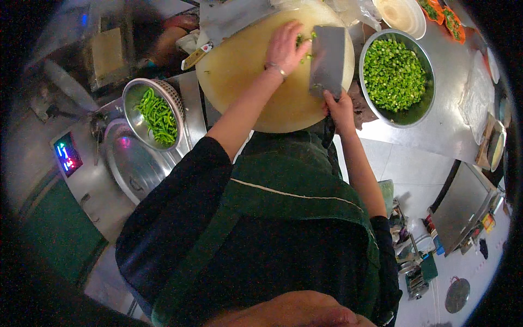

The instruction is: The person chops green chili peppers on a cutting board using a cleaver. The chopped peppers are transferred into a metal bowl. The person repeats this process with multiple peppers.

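My right hand [340, 110] grips the handle of a wide-bladed cleaver [327, 59], whose blade lies over the right side of a large round cutting board [241, 88]. Left of the blade, my left hand [288, 49] rests on or just above the board, fingers pointing away from me. A few chopped green pepper pieces [302, 61] lie between hand and blade; whether the hand holds any is hidden. To the right stands a metal bowl [432, 92] full of chopped green peppers [394, 75]. At the left, a perforated metal colander [127, 110] holds long green peppers [157, 116].
A knife with a yellowish handle [196, 56] lies at the board's upper left edge. A large metal basin [137, 163] is at the left. At the back right are a pale bowl [402, 16], orange containers [453, 24] and a clear plastic bag [476, 98].
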Available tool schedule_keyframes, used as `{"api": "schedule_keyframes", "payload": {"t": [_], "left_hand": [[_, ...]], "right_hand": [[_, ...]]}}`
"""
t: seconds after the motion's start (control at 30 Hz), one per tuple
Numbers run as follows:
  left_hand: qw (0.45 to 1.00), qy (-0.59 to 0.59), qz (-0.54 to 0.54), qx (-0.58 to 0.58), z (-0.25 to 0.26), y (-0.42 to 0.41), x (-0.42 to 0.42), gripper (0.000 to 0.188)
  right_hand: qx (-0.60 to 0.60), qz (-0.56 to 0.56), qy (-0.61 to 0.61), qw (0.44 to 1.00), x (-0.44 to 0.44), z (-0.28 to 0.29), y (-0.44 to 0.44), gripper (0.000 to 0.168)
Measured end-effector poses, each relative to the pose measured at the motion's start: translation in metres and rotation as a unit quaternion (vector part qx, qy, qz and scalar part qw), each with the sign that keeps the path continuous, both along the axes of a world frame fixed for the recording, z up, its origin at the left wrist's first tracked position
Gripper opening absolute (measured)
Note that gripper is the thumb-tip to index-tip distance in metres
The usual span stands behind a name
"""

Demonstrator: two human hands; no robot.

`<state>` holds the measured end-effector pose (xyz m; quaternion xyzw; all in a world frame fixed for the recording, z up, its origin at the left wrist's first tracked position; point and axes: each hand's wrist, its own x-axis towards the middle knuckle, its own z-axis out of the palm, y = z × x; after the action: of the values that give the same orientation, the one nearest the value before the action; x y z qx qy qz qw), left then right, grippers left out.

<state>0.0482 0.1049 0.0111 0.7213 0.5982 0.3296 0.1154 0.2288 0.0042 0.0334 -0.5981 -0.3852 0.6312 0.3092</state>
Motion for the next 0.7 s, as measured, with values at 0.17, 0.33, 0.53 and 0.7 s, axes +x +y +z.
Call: {"api": "schedule_keyframes", "payload": {"t": [0.17, 0.33, 0.53, 0.7], "left_hand": [[0.995, -0.095, 0.007, -0.024, 0.011, -0.006, 0.024, 0.047], [0.975, -0.218, 0.035, -0.013, 0.012, -0.026, 0.039, 0.044], [0.980, -0.182, -0.070, 0.041, 0.066, -0.029, 0.103, 0.050], [0.958, -0.177, -0.183, 0.130, 0.088, -0.016, 0.177, 0.032]], "right_hand": [[0.022, 0.031, -0.021, 0.999, -0.036, -0.003, -0.008, 0.009], [0.027, 0.044, -0.016, 0.999, -0.031, 0.011, -0.020, 0.012], [0.017, -0.040, -0.025, 0.999, 0.024, 0.054, -0.028, 0.013], [0.015, -0.086, -0.002, 0.996, 0.088, 0.098, -0.036, 0.011]]}}
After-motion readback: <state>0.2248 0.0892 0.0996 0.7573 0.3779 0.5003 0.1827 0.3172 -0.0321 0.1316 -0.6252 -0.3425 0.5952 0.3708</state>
